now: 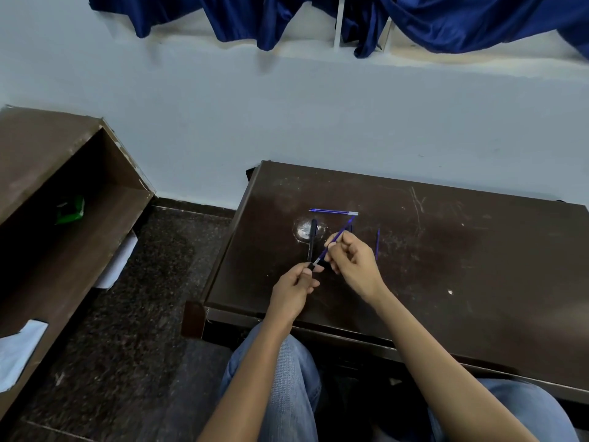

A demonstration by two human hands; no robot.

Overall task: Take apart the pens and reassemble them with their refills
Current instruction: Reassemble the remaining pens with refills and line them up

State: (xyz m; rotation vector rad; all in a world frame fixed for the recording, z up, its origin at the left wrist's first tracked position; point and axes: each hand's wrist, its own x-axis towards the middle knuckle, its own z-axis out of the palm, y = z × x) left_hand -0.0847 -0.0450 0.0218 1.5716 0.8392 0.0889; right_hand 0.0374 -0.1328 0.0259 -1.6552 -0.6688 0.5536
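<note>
My left hand (294,287) pinches a small black pen piece (310,266) just above the dark table (446,282). My right hand (352,260) grips a thin blue refill (338,237) that slants up to the right, and its silver tip meets the black piece. A black pen barrel (312,239) lies on the table just beyond my left hand. Farther back lies a second blue refill (333,212), level with the far edge. A third thin blue refill (377,244) lies to the right of my right hand.
A pale worn patch (302,229) marks the table under the black barrel. A brown shelf unit (47,186) stands to the left with a green object (70,209) inside. Dark speckled floor (143,314) runs between them. The wall rises right behind the table.
</note>
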